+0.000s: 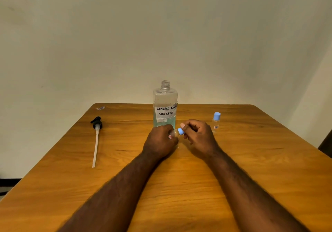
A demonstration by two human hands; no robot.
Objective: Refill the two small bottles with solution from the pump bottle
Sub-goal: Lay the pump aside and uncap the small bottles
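Head: left hand (159, 140) grips clear bottle (174, 133), right hand (199, 134) blue cap (181, 131).

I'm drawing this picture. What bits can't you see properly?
Head view:
1. The small bottle: the left hand wraps it, hiding how full it is.
2. Its blue cap: the right hand pinches it; loose or tight, unclear.
3. The pump bottle label: the last word curls out of sight round the side.
4. The second small bottle: print too small to read.
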